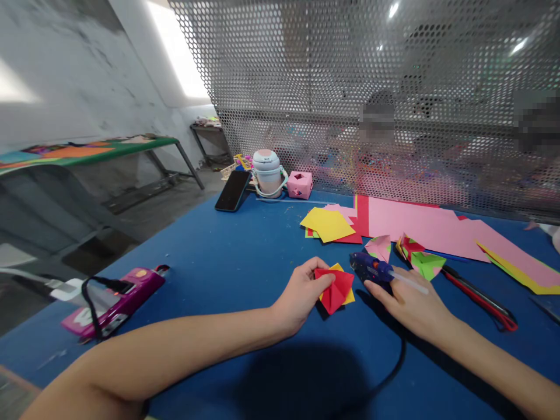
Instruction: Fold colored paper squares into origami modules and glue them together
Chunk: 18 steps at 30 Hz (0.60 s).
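Note:
My left hand [301, 294] pinches a folded red paper piece [336, 294] with a yellow paper piece [349, 296] behind it, its thumb lying on the red face. Just to the right, my right hand [411, 300] is wrapped round a dark blue glue gun [370, 267], whose nozzle points left toward the papers. A clear glue stick [410, 280] sticks out of the gun's back end. Nozzle and paper are a small gap apart. Beyond the gun lie a folded pink piece [380, 248] and a green and pink folded piece [427, 264].
Yellow sheets [328, 223] and long pink paper [415, 221] lie at the back. A red-handled tool [481, 298] rests at the right. A purple power strip [116, 303], phone [233, 191], bottle [268, 175] and pink paper box [300, 185] stand around the blue table [210, 256].

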Each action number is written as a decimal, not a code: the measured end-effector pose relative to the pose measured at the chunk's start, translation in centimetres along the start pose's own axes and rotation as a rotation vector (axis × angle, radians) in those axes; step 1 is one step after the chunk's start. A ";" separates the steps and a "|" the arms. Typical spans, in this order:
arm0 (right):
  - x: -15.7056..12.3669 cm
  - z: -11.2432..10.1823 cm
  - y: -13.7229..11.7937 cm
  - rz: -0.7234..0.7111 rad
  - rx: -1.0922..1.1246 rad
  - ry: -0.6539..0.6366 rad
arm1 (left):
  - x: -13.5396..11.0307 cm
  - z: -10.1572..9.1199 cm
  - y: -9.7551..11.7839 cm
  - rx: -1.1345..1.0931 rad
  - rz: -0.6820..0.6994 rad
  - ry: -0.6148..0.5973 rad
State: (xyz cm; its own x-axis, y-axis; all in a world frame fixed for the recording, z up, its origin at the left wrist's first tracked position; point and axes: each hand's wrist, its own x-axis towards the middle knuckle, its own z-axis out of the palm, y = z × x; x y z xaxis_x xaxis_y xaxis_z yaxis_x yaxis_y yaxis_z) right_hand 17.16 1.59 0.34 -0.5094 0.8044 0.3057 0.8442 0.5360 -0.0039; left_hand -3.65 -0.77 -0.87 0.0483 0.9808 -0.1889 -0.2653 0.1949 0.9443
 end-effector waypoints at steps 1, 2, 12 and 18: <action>-0.3 -0.5 0.1 -0.029 -0.053 -0.020 | -0.2 0.0 0.0 -0.003 -0.007 -0.004; -0.7 -1.2 0.0 -0.047 -0.098 -0.044 | -0.4 0.1 0.0 -0.001 -0.011 -0.007; -2.2 -3.5 -4.9 0.162 0.743 -0.190 | -2.4 0.8 0.3 0.131 0.004 -0.074; -2.1 -1.0 -5.3 0.255 0.991 -0.117 | -3.1 1.1 0.2 0.183 -0.009 -0.124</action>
State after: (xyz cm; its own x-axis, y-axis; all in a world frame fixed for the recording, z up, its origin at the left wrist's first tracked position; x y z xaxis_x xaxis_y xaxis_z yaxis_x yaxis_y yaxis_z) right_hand 13.96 -3.20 0.68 -0.3920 0.9154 0.0914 0.4394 0.2735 -0.8556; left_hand -2.79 -3.78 0.23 0.1709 0.9699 -0.1736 -0.0860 0.1902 0.9780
